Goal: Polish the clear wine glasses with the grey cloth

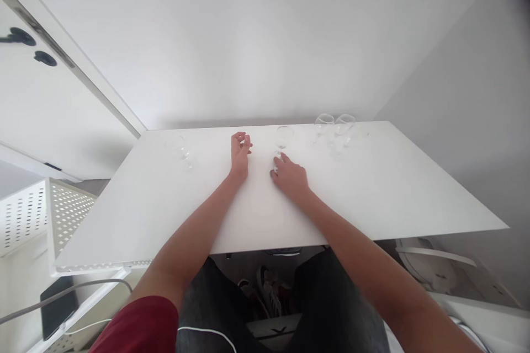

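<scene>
A clear wine glass (285, 137) stands near the middle of the white table, its stem and foot close to my right hand (291, 176). The fingers of my right hand are closed around the lower part of that glass; the exact grip is partly hidden. My left hand (240, 155) rests on its side on the tabletop, left of the glass. Its fingers are loosely bent and apart, and nothing shows between them. Two more clear glasses, a left one (324, 124) and a right one (344, 124), stand upright side by side toward the back right.
Another faint, transparent glass (183, 149) is at the left of the white table (165, 204). A wall rises behind the back edge. White perforated racks (70, 209) adjoin the table's left side, with a grey cable (70, 289) near them. A door (37, 105) stands farther left.
</scene>
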`<state>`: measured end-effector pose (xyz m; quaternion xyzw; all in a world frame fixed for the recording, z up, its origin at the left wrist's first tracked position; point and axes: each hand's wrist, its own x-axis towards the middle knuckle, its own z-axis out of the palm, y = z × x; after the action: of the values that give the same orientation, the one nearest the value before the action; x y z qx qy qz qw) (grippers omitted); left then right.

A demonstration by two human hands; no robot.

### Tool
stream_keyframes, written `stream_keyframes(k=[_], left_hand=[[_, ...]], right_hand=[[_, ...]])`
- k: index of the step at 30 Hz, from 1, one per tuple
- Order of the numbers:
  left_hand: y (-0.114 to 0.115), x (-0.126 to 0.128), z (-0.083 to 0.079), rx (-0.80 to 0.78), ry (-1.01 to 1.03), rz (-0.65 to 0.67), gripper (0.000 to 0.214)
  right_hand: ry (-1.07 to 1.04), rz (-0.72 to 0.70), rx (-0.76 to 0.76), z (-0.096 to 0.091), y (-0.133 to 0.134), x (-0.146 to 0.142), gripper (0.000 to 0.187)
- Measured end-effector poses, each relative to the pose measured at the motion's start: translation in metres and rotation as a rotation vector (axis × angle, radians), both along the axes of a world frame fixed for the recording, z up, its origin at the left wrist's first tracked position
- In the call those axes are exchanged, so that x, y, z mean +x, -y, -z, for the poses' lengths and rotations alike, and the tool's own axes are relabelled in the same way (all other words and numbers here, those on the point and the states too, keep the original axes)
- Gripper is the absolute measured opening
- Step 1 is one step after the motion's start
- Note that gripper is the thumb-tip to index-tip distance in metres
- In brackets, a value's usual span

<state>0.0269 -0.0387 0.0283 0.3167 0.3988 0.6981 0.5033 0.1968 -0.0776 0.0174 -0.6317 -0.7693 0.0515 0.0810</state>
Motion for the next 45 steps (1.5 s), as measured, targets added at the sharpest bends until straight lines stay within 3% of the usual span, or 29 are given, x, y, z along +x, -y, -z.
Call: stream_keyframes(k=[7, 12, 17, 26, 37, 41, 45], left_hand=[[-0.008, -0.001, 0.010, 0.043, -0.004, 0.089, 0.025], [-0.008, -0.007, 0.006, 0.004, 0.132, 0.304, 0.042], [-0.008, -0.013, 0.005, -0.074, 0.248, 0.395, 0.057], [-0.006, -0.013, 0.001, 0.012, 0.274, 0.532, 0.062], [-0.005, -0.011, 0.001, 0.003, 0.233, 0.523, 0.061], [-0.006, -0.011, 0.001, -0.007, 0.250, 0.520, 0.061], [-0.007, -0.012, 0.002, -0.019, 0.275, 0.507, 0.060]], right_hand=[[0.051, 0.208, 0.004, 0.006, 0.026, 0.100, 0.052], [0.078, 0.278, 0.016, 0.008, 0.028, 0.134, 0.053], [0.080, 0.290, 0.020, 0.009, 0.016, 0.137, 0.054], [0.059, 0.249, 0.030, 0.010, 0.003, 0.137, 0.054], [0.065, 0.245, 0.057, 0.013, 0.002, 0.139, 0.053], [0.036, 0.243, 0.188, 0.016, 0.006, 0.138, 0.045], [0.075, 0.091, 0.279, 0.020, 0.013, 0.134, 0.031]])
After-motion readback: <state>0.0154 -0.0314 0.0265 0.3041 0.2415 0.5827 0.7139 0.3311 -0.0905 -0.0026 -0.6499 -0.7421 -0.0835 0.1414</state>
